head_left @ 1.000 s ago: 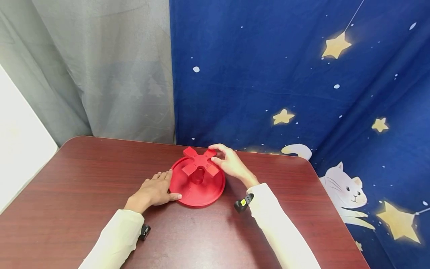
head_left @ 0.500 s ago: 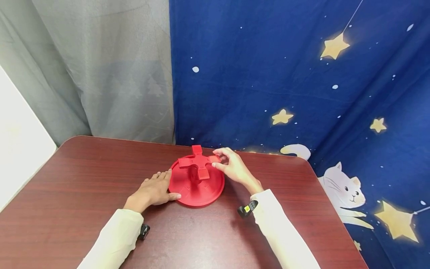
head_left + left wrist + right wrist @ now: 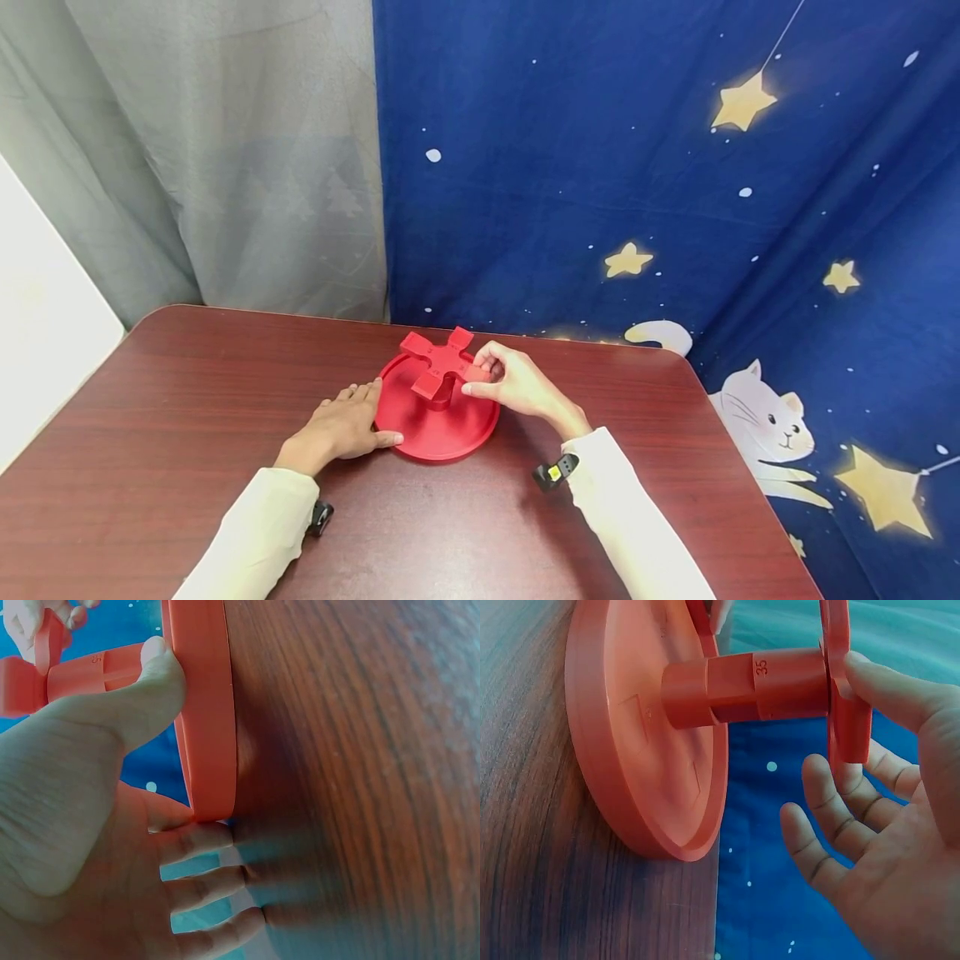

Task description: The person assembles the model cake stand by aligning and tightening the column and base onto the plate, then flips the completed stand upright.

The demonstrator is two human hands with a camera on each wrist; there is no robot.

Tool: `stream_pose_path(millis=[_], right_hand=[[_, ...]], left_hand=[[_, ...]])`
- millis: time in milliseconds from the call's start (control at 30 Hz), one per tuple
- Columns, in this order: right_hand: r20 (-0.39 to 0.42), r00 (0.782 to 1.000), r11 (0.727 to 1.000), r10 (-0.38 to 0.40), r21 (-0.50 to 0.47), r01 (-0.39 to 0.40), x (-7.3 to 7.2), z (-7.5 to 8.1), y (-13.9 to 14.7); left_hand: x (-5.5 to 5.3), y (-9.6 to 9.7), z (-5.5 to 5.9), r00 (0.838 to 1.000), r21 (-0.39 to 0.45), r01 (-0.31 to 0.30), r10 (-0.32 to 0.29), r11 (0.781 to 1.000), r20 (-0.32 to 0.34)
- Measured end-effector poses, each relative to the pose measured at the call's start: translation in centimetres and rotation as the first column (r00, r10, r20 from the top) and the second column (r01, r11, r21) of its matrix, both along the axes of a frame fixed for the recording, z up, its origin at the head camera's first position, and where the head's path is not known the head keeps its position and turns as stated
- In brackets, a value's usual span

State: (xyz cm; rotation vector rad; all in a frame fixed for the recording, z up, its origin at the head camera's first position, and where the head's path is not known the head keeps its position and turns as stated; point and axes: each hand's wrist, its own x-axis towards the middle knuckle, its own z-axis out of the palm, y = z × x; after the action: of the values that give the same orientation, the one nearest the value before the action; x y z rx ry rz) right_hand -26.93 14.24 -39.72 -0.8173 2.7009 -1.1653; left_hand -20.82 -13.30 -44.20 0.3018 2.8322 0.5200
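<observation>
A red round base with a raised rim [image 3: 450, 442] lies on the table. From its middle rises a red post [image 3: 735, 690] marked "35", topped by a red four-armed cross [image 3: 442, 361]. My right hand [image 3: 522, 387] pinches one arm of the cross between thumb and fingers, with the remaining fingers [image 3: 829, 799] loosely bent below it in the right wrist view. At the base's left side, my left hand [image 3: 341, 427] lies spread with its straight fingers against the rim. Its thumb [image 3: 154, 690] reaches over the rim's near side.
The brown wooden table [image 3: 442, 542] has its far edge just behind the red base. Grey [image 3: 292, 167] and blue star-patterned curtains [image 3: 525, 208] hang behind it. A black wrist device [image 3: 555, 472] sits under the right cuff, another [image 3: 320, 518] under the left.
The cross has turned on its post between frames, its arms pointing in different directions each time. My right hand released its far-right arm, drew slightly nearer and now pinches an arm. The left hand stays put.
</observation>
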Motion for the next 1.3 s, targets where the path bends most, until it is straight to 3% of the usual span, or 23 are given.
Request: stream_pose_path(millis=[200,333,433,667,867,1033,1300], right_hand=[[-0.004,1.0,1.0,-0.024,0.008,0.024,0.0,0.3,-0.1],[-0.06,0.993,0.994,-0.1,-0.051,0.097,-0.6,0.4,-0.4],[-0.103,0.987,0.988,-0.122,-0.112,0.11,-1.2,0.5,-0.8],[-0.01,1.0,0.981,0.028,-0.191,-0.029,-2.5,0.3,-1.5],[0.074,0.993,0.978,0.094,-0.195,-0.078,-2.8,0.3,-1.6],[0.08,0.996,0.982,0.046,-0.187,-0.03,-2.8,0.1,-1.6],[0.022,0.998,0.989,-0.058,-0.135,0.061,-2.6,-0.4,-1.2]], left_hand=[[0.0,0.0,0.1,1.0,0.004,0.001,-0.001,1.0,-0.001],[0.0,-0.1,0.0,1.0,0.002,0.001,-0.001,1.0,-0.001],[0.0,-0.1,0.0,1.0,0.001,0.0,0.0,1.0,-0.003],[0.0,-0.1,-0.1,1.0,0.002,0.001,-0.001,1.0,0.0],[0.0,-0.1,-0.1,1.0,0.005,0.003,-0.003,1.0,-0.002],[0.0,-0.1,-0.1,1.0,0.005,0.004,-0.004,1.0,0.0],[0.0,-0.1,-0.1,1.0,0.007,0.003,-0.003,1.0,0.0]])
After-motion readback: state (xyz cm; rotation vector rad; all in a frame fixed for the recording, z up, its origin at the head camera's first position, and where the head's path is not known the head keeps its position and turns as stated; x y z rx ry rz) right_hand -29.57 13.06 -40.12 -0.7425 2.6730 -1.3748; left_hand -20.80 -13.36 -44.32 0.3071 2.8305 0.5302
